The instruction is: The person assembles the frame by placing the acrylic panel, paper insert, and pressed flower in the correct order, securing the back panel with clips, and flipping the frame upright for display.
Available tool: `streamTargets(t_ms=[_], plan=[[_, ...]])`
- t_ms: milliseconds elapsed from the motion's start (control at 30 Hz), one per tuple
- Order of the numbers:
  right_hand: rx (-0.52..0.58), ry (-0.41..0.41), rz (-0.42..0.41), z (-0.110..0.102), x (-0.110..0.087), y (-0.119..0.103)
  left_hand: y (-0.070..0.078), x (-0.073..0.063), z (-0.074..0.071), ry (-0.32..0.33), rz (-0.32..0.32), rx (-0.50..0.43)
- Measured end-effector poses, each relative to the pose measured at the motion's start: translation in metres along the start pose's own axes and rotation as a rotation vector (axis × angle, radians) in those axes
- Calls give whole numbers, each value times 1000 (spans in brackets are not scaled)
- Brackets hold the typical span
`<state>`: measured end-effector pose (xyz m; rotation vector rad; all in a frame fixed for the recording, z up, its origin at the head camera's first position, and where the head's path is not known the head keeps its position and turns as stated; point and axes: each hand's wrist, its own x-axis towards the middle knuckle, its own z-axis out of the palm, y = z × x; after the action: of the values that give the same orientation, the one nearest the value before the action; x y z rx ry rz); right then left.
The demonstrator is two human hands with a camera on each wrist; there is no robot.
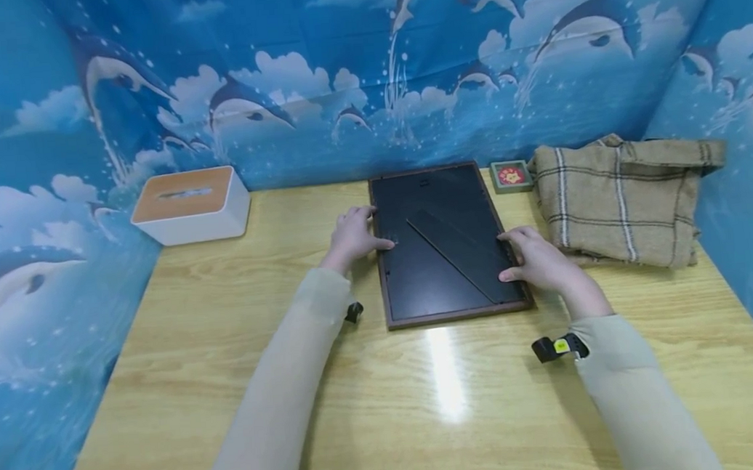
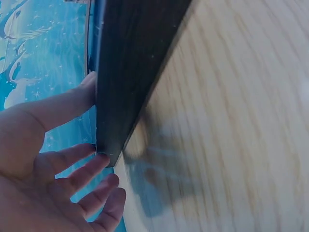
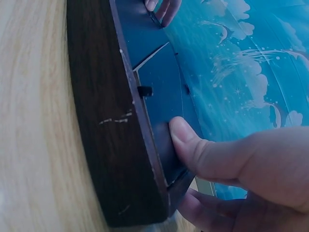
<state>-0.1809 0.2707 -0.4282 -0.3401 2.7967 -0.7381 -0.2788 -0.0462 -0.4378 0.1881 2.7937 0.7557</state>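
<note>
A picture frame (image 1: 412, 276) lies back side up on the wooden table, its dark wooden rim around a black back panel. The black support leg (image 1: 460, 258) lies slantwise, flat against that panel. At the left edge, my left hand (image 1: 355, 238) grips the frame, thumb over the rim and fingertips against the side, as the left wrist view shows. My right hand (image 1: 538, 260) holds the right edge near the lower corner. In the right wrist view its thumb (image 3: 193, 145) presses on the back panel, while the other fingers are partly hidden behind the frame.
A white tissue box (image 1: 214, 218) with a wood-coloured top stands at the back left. Right of the frame are a small green-framed box (image 1: 511, 177) with a red picture and a folded brown plaid cloth (image 1: 617, 203). Dolphin-print curtains (image 1: 314, 86) enclose the table.
</note>
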Motion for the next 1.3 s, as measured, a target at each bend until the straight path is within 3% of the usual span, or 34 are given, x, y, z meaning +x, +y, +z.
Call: streamTargets(t_ms=[200, 400, 500, 700, 900, 1067, 1300], plan=[[17, -2, -1, 0, -2, 1, -1, 4, 4, 32, -5, -164], [29, -9, 8, 5, -2, 2, -6, 14, 14, 230, -68, -341], [34, -16, 13, 7, -2, 2, -5, 18, 17, 281, -121, -328], [24, 10, -4, 4, -3, 4, 7, 21, 14, 304, -219, -228], [31, 13, -17, 2, -3, 5, 13, 22, 14, 369, -242, -106], [37, 8, -3, 2, -3, 4, 15, 22, 15, 385, -245, -117], [43, 4, 7, 2, -3, 5, 15, 22, 20, 393, -259, -211]])
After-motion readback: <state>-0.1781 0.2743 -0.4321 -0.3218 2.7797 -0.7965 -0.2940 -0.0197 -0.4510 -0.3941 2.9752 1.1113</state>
